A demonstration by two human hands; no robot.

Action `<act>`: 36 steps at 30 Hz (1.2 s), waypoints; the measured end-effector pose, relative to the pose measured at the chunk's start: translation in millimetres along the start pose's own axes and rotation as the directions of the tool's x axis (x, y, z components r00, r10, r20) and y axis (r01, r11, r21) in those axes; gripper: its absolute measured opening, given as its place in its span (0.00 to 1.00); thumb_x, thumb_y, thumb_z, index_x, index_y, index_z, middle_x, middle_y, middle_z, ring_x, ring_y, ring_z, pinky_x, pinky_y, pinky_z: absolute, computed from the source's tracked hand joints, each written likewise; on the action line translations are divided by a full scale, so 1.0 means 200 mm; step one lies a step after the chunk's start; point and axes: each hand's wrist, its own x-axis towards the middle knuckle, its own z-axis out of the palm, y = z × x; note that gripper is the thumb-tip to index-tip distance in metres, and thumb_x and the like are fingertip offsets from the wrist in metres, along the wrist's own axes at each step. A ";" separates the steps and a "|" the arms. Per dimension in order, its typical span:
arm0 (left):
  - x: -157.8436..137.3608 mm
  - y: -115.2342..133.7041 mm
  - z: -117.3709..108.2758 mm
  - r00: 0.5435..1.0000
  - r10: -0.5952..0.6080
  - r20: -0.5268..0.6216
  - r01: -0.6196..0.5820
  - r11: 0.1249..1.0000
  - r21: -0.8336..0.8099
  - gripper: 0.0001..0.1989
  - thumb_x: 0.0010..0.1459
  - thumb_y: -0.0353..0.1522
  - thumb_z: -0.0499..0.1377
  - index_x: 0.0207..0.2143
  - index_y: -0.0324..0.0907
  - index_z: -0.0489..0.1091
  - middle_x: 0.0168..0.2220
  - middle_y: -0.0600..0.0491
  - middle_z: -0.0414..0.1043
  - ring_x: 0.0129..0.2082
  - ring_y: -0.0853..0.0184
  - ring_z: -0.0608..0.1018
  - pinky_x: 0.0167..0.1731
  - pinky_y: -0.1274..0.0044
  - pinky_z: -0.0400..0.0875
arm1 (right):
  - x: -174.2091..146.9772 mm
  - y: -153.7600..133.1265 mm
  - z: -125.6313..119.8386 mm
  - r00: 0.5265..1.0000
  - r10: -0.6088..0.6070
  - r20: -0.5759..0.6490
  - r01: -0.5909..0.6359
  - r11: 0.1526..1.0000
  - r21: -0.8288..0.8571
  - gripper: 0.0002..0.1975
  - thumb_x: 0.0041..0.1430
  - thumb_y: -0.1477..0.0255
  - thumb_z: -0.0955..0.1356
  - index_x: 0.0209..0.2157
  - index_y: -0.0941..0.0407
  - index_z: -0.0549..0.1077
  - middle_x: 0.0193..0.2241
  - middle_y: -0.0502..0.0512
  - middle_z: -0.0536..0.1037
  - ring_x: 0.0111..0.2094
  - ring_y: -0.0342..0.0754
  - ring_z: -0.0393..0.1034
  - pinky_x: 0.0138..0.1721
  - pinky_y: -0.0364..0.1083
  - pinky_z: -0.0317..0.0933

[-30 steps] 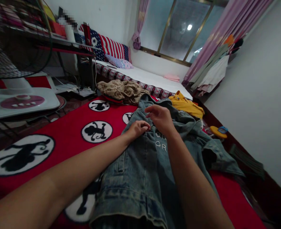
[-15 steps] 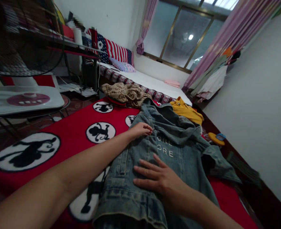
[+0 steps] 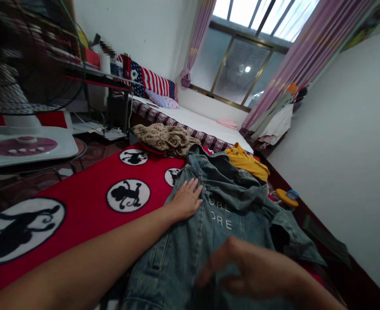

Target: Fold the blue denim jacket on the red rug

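Now press the flat, open left hand (image 3: 186,199) on the denim jacket (image 3: 209,232) mid-frame — blurry right hand (image 3: 251,271), fingers loose and holding nothing, smooths gently.

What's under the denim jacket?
The denim jacket lies on a red blanket with monkey circles; left hand presses flat on it, right hand blurred above it. Anything beneath the denim is hidden.

I'm looking into a lived-in bedroom of a home: a low bed with a white sheet and patterned edge (image 3: 203,122) runs under a wide gold-framed window (image 3: 238,73) hung with pink curtains (image 3: 293,64), a stars-and-stripes cushion (image 3: 151,81) at its head. Clothes lie loose on a red blanket printed with black monkey roundels (image 3: 89,189) (more garments hang in the far corner), and a white pedestal fan (image 3: 22,107) stands at my left.
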 end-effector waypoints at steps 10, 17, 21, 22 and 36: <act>-0.01 -0.01 0.06 0.999 0.037 -0.027 -0.036 0.999 0.039 0.28 0.65 0.39 0.51 0.64 0.35 0.58 0.67 0.37 0.47 0.68 0.53 0.51 0.65 0.59 0.48 | 0.24 0.85 -0.72 0.232 0.252 -0.939 -0.381 0.912 0.150 0.25 0.49 0.65 0.72 0.49 0.59 0.72 0.43 0.61 0.79 0.46 0.53 0.74 0.50 0.53 0.65; 0.00 -0.01 0.03 0.987 0.125 0.103 -0.114 0.988 -0.108 0.25 0.64 0.35 0.51 0.63 0.38 0.60 0.65 0.46 0.56 0.66 0.56 0.56 0.64 0.62 0.52 | 0.25 0.92 -0.75 0.628 0.467 -0.622 -0.372 0.883 0.287 0.26 0.50 0.48 0.69 0.26 0.60 0.77 0.21 0.53 0.75 0.21 0.46 0.68 0.27 0.46 0.64; 0.01 -0.01 0.03 0.983 0.141 0.119 -0.126 0.984 -0.124 0.26 0.64 0.34 0.51 0.62 0.37 0.60 0.65 0.48 0.56 0.66 0.54 0.56 0.64 0.62 0.53 | 0.32 0.88 -0.94 0.504 0.587 -0.634 -0.498 0.797 0.343 0.31 0.56 0.46 0.64 0.17 0.59 0.74 0.13 0.53 0.70 0.15 0.44 0.62 0.21 0.45 0.60; 0.01 -0.01 0.03 0.984 0.141 0.112 -0.127 0.984 -0.124 0.25 0.64 0.34 0.51 0.62 0.37 0.60 0.65 0.47 0.56 0.66 0.54 0.56 0.64 0.61 0.53 | 0.38 0.87 -0.99 0.464 0.544 -0.699 -0.511 0.809 0.290 0.28 0.57 0.50 0.64 0.17 0.59 0.74 0.13 0.53 0.70 0.15 0.44 0.63 0.22 0.44 0.61; 0.00 -0.03 0.10 0.987 0.162 0.010 -0.160 0.981 -0.110 0.24 0.63 0.35 0.52 0.60 0.37 0.62 0.63 0.46 0.61 0.64 0.50 0.60 0.61 0.59 0.57 | 1.07 0.80 -1.19 0.457 0.295 -0.839 -0.791 0.566 -0.232 0.20 0.45 0.62 0.75 0.39 0.60 0.79 0.37 0.66 0.80 0.40 0.56 0.75 0.39 0.48 0.67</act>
